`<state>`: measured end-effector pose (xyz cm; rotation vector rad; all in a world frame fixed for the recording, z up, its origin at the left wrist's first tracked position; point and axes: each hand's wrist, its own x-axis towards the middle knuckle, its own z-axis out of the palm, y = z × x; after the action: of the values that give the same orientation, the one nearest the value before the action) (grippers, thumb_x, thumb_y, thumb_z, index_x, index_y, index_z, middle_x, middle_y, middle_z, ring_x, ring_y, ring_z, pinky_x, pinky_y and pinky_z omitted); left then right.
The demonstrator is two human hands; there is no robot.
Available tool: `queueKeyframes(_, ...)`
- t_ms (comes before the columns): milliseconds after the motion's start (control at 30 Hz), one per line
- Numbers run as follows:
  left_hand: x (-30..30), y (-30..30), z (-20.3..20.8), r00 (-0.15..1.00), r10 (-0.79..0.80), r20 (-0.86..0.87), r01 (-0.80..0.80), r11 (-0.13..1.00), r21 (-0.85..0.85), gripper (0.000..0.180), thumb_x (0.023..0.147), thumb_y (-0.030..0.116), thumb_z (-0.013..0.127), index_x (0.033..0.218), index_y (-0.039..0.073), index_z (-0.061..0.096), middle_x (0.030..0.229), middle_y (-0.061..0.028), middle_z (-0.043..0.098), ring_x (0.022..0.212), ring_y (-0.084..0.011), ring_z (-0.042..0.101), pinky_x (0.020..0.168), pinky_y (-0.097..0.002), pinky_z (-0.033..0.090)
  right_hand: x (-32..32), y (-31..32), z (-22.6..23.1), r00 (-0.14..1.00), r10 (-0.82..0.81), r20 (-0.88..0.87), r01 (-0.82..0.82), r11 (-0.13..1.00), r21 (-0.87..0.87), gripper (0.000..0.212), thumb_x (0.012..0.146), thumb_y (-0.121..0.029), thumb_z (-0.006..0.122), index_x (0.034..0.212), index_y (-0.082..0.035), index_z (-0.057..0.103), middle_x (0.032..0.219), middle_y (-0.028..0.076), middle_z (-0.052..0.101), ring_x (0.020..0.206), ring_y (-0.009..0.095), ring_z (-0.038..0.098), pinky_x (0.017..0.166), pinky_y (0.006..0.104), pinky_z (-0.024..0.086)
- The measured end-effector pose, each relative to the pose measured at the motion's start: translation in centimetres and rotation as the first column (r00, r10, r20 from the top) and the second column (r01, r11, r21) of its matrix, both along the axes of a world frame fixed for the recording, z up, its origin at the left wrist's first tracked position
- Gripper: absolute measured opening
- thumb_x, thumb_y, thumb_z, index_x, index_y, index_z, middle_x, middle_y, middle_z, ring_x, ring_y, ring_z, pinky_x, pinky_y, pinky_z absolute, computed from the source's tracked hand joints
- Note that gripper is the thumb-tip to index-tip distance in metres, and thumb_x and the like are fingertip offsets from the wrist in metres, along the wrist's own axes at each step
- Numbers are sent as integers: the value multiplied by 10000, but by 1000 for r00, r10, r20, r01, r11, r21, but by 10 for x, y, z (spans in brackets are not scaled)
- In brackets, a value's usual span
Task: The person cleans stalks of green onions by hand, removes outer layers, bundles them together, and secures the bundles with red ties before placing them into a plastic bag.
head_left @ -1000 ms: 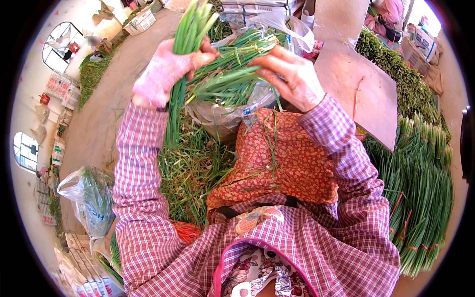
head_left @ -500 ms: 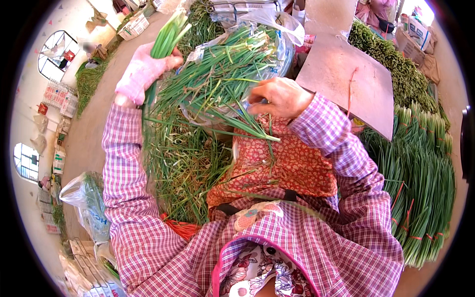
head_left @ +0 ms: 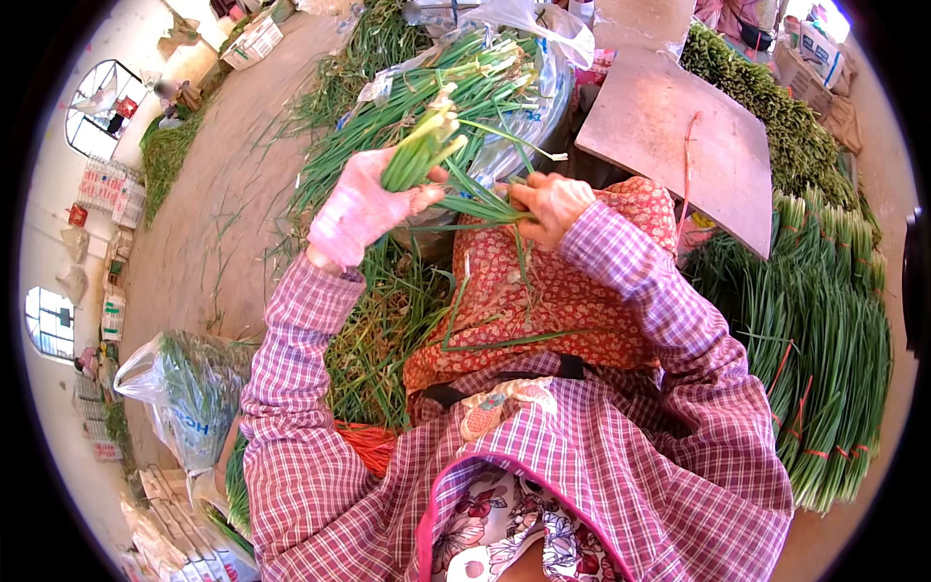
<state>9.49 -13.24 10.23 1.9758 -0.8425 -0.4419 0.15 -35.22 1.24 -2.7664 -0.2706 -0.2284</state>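
Note:
My left hand [head_left: 364,206], in a pink covering, is closed around a bunch of garlic chives [head_left: 419,153], their pale stem ends pointing up and away from me. To its right, my right hand [head_left: 555,206] pinches a few green chive leaves [head_left: 480,202] that stretch across toward the left hand. Behind both hands a heap of loose chives [head_left: 441,80] rests in a clear plastic bag [head_left: 551,97]. A red flowered apron [head_left: 553,308] covers my lap, with a few stray leaves on it.
Tied chive bundles [head_left: 824,359] are stacked at my right, beside a tilted board [head_left: 669,145]. Discarded leaves [head_left: 388,335] lie at my left, near red ties [head_left: 367,446] and a plastic bag of greens [head_left: 189,388]. More greens [head_left: 766,126] line the far right.
My left hand has swung right and nearer to me with its chive bunch, toward the middle. My right hand has closed on some leaves and shifted slightly nearer.

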Motion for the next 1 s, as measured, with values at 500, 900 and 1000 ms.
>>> queueKeyframes(500, -4, -10, 89, 979, -92, 184, 135, 961, -240, 332, 687, 122, 732, 986, 15, 637, 1024, -45, 587, 862, -116, 565, 767, -270, 467, 13, -10, 192, 952, 298, 67, -298, 862, 410, 321, 845, -312, 556, 939, -31, 680, 746, 69, 668, 534, 128, 616, 517, 261, 513)
queueKeyframes(900, -22, 18, 163, 994, 53, 96, -6, 901, -434, 365, 699, 204, 729, 991, 28, 601, 832, -20, 594, 754, -109, 567, 710, -235, 470, 43, 30, 218, 858, 265, 440, -507, 582, 636, 343, 797, -353, 679, 930, -42, 622, 762, 63, 644, 662, 112, 623, 591, 246, 491)
queueKeyframes(1000, -19, 22, 139, 994, 84, -72, -108, 884, -454, 397, 682, 197, 746, 1007, 27, 595, 849, -16, 590, 748, -102, 550, 696, -237, 463, 47, 45, 193, 865, 238, 443, -498, 514, 698, 231, 814, -223, 662, 906, -18, 611, 692, 49, 637, 630, 105, 624, 578, 244, 496)
